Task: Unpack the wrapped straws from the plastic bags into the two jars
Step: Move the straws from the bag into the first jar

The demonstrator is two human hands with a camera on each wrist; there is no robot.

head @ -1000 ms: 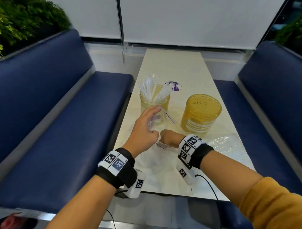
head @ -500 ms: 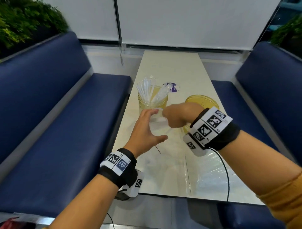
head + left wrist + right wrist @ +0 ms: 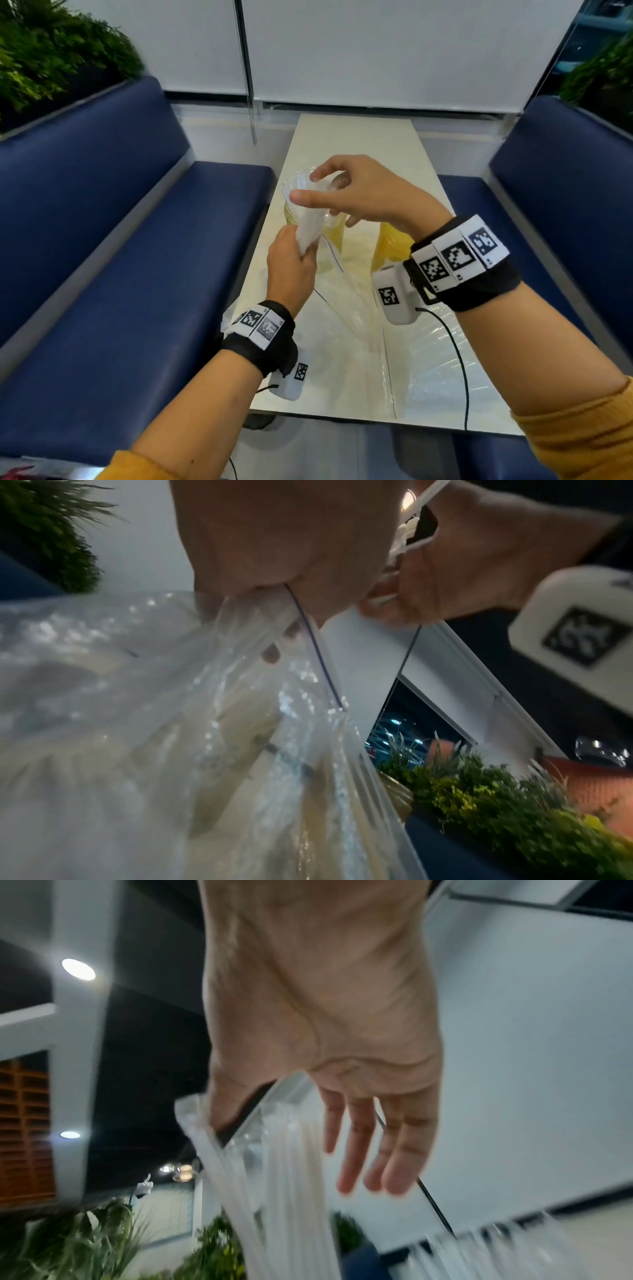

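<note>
While the bundle of wrapped straws (image 3: 310, 221) is held in the air above the left jar (image 3: 329, 236), its long axis runs steeply, the upper ends tilted away from the person and the lower ends still inside the plastic bag (image 3: 346, 308). The left hand (image 3: 289, 270) grips the bag's mouth around the lower part of the bundle. The right hand (image 3: 363, 195) pinches the top of the bundle with thumb and forefinger, while its other fingers hang loose. To do this step well, I think the left hand should keep the bag down while the right pulls the straws straight along their length, then lowers them upright into a jar. The right jar (image 3: 392, 246) stands behind the right wrist on the table (image 3: 356, 137).
</note>
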